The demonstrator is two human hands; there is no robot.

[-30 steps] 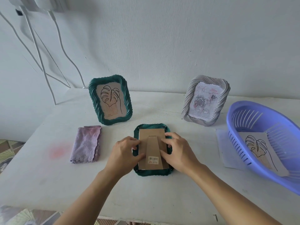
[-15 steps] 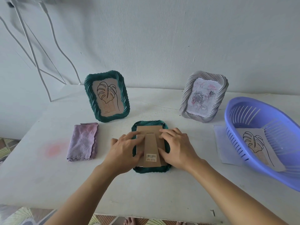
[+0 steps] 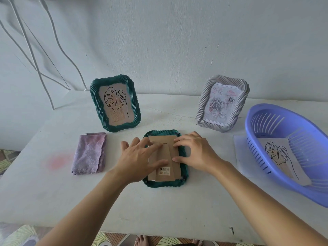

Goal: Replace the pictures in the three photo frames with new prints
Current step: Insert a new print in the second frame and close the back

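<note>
Face-down on the white tabletop [image 3: 159, 210] lies a green frame [image 3: 183, 181], cardboard backing [image 3: 175, 160] up; the left hand [image 3: 136, 158] and right hand [image 3: 197, 153] press flat on it with spread fingers, neither grip closed around anything

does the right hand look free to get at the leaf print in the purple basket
Probably yes. The right hand only rests on the face-down frame, holding nothing, and the leaf print lies uncovered in the open basket just to its right.
</note>
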